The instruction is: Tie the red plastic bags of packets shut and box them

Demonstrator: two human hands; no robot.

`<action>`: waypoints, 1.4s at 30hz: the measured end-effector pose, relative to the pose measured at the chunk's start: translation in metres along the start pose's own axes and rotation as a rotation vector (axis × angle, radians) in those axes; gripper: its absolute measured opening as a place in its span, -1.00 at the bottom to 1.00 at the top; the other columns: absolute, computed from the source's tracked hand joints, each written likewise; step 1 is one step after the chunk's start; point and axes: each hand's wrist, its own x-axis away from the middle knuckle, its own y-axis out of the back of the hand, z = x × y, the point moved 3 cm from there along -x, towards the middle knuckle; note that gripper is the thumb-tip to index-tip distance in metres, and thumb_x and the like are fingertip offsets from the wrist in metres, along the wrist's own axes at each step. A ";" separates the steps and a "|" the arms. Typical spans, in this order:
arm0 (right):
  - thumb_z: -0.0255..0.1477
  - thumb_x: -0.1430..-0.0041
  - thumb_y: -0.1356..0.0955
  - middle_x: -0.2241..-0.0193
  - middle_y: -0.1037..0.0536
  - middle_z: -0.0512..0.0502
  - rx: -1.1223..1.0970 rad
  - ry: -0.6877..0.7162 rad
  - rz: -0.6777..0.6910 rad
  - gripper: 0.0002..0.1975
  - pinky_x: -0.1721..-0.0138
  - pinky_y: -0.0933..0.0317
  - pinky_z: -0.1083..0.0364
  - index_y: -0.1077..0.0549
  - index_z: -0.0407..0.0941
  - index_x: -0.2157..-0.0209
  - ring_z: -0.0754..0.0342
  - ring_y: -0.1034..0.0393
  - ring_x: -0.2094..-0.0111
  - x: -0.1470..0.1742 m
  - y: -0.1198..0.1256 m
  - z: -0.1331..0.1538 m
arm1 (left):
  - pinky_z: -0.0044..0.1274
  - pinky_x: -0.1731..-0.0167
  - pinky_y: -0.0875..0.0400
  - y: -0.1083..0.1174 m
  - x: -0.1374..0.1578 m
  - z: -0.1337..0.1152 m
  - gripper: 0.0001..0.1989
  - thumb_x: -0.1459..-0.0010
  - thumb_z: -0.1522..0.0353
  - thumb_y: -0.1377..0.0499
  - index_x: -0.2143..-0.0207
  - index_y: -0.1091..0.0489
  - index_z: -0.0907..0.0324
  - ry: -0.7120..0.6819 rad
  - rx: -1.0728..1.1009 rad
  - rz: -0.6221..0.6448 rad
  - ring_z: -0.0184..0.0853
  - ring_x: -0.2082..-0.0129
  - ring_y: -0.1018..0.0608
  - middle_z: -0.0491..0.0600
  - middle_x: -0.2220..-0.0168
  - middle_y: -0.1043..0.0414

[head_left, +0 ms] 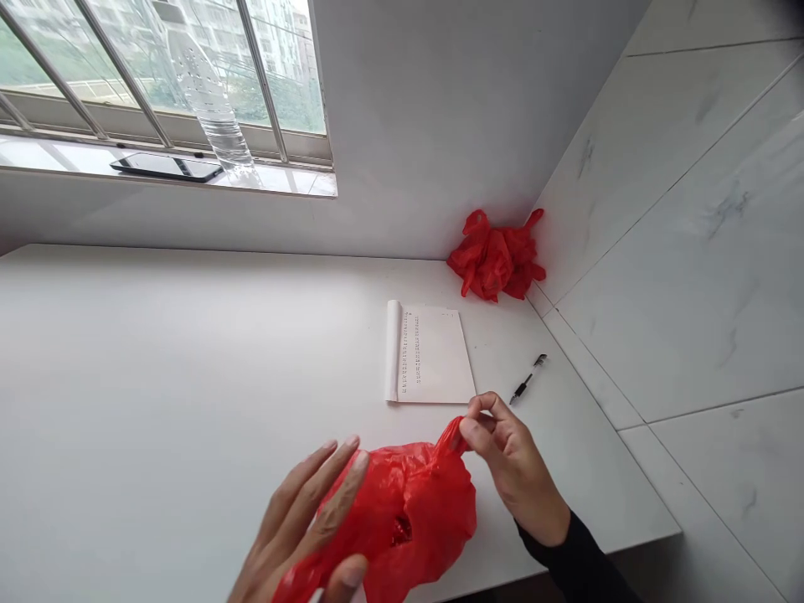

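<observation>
A red plastic bag (pixel 433 519) sits at the front edge of the white table, bulging, with a small dark opening in its side. What it contains, if anything, is hidden. My right hand (pixel 512 461) pinches one of its handles between thumb and fingers, pulling it up at the bag's top right. Against the bag's left side lies my left hand (pixel 307 519), fingers stretched out and thumb apart. Some red plastic passes between that thumb and the palm.
Behind the bag lies an open notepad (pixel 443 356) with written columns. To its right is a black pen (pixel 528 379). More crumpled red bags (pixel 493 260) are heaped in the corner. A water bottle (pixel 210 96) and a dark phone (pixel 167 166) rest on the windowsill.
</observation>
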 end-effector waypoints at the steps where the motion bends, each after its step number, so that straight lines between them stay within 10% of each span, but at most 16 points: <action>1: -0.18 -0.29 -0.38 0.42 -0.41 0.05 -0.020 -0.027 0.018 -0.74 0.26 -0.27 0.10 -0.33 -0.08 0.21 0.11 -0.33 0.38 0.002 -0.007 0.001 | -0.40 -0.28 -0.24 -0.005 -0.007 -0.005 -0.39 -0.33 0.22 -0.05 -0.37 -0.09 0.14 -0.037 -0.031 0.003 -0.13 -0.38 -0.17 0.00 -0.40 -0.09; 5: -0.20 -0.31 -0.37 0.41 -0.37 0.06 0.084 -0.077 0.093 -0.65 0.27 -0.27 0.11 -0.40 -0.08 -0.04 0.12 -0.31 0.39 0.006 -0.026 -0.004 | -0.32 -0.39 0.07 -0.025 -0.027 -0.019 -0.39 -0.34 0.27 -0.04 -0.39 -0.04 0.10 -0.104 -0.123 0.030 -0.16 -0.41 -0.08 -0.04 -0.42 -0.04; 18: -0.41 -0.41 -0.22 0.13 -0.56 -0.12 0.517 0.225 -0.018 -0.72 0.06 -0.37 0.04 -0.52 -0.05 0.00 0.02 -0.48 0.09 -0.003 -0.026 -0.054 | -0.29 -0.41 0.27 -0.080 -0.005 -0.005 -0.37 -0.33 0.39 -0.01 -0.42 0.03 0.12 -0.050 -0.277 0.105 -0.16 -0.43 -0.03 -0.05 -0.41 -0.09; 28: -0.25 -0.44 -0.21 0.20 -0.58 -0.11 0.409 0.220 -0.185 -0.70 0.08 -0.37 0.07 -0.53 -0.06 0.13 0.00 -0.50 0.13 0.006 -0.021 -0.048 | -0.17 -0.36 -0.04 -0.062 -0.001 -0.010 -0.45 -0.43 0.32 0.26 -0.42 0.08 0.01 0.212 0.030 0.068 -0.17 -0.42 -0.05 -0.03 -0.43 0.00; 37: -0.16 -0.39 -0.25 0.27 -0.59 -0.10 0.359 0.187 -0.270 -0.66 0.17 -0.39 0.05 -0.55 -0.07 0.19 -0.03 -0.50 0.26 0.007 -0.001 -0.055 | -0.27 -0.42 0.27 -0.030 0.021 0.012 -0.41 -0.40 0.36 0.11 -0.43 0.13 0.03 0.182 -0.175 0.117 -0.20 -0.43 -0.02 -0.06 -0.45 0.05; 42: -0.07 -0.32 -0.29 0.33 -0.59 -0.08 0.352 0.093 -0.318 -0.61 0.26 -0.35 0.10 -0.56 -0.08 0.22 -0.01 -0.47 0.33 0.009 0.002 -0.053 | -0.24 -0.40 0.18 -0.022 0.010 -0.025 -0.45 -0.44 0.22 0.20 -0.42 0.06 0.10 0.156 -0.070 0.058 -0.13 -0.44 0.03 0.02 -0.43 -0.01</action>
